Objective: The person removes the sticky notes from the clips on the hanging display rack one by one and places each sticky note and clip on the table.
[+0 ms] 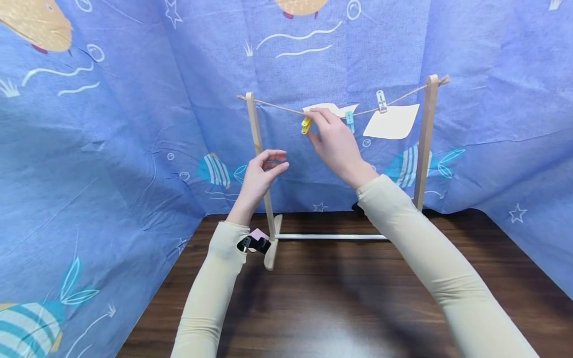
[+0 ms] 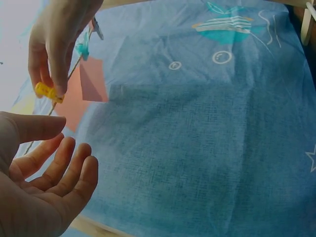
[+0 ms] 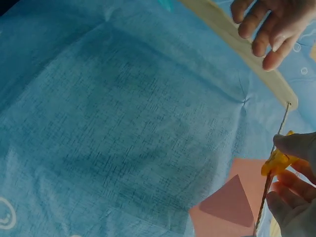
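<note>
With thumb and fingers, my right hand [image 1: 335, 141] pinches a yellow clothespin [image 1: 306, 125] at the string [image 1: 282, 107]. The clothespin [image 3: 279, 163] sits across the string beside a sheet of paper [image 1: 324, 107], pale in the head view and pink in the wrist views. Part of this sheet [image 3: 229, 205] looks folded over. A light blue clothespin [image 1: 349, 121] is on the string at the sheet's right side. Lower and to the left, my left hand [image 1: 261, 174] hovers with loosely bent fingers, holding nothing; in the left wrist view its palm [image 2: 44, 197] faces up.
Farther right, a white clothespin [image 1: 381, 101] holds another pale sheet [image 1: 394, 122]. Wooden posts [image 1: 256, 124] [image 1: 426, 144] carry the string, joined below by a white bar [image 1: 331, 236]. The stand is on a dark wood table [image 1: 313, 293], before blue patterned cloth [image 1: 134, 149].
</note>
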{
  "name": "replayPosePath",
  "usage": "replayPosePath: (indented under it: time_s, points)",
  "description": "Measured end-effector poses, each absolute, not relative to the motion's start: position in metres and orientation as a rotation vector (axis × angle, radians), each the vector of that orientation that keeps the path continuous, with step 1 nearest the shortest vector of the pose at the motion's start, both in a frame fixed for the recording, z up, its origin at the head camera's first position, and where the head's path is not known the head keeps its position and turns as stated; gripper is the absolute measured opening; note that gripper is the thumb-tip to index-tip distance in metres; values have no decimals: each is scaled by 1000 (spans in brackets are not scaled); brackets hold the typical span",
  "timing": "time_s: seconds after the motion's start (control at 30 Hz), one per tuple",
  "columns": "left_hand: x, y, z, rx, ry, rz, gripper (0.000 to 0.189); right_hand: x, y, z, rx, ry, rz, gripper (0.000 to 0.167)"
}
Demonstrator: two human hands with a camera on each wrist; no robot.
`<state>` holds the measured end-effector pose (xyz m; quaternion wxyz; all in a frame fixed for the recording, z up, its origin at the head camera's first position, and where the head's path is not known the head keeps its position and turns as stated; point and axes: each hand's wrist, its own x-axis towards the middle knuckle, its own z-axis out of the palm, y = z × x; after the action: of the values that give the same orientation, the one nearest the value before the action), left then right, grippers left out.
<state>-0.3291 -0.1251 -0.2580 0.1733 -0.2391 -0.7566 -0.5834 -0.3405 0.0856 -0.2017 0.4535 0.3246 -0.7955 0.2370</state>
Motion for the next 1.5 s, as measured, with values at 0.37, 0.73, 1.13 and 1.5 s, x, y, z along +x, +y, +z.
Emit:
replayPosePath:
  time_s: [0.37,0.73,1.13,1.5]
  points:
    - [-333,-114,-255,-716,-2129,-1677,33,-336,89,-176,787,-2046,851,35]
    - [-353,-94,-255,-624,-2063,-1840,53,-326,95,-150,691,-2222,1208,46]
    - [-367,-75,-249,-648,-1827,-1993,13,-324,99,-140,663,-2331,1279,48]
    - [-363,-69,-247,-624,-1773,-2045,6,-322,110,-141,622,-2377,1285,49]
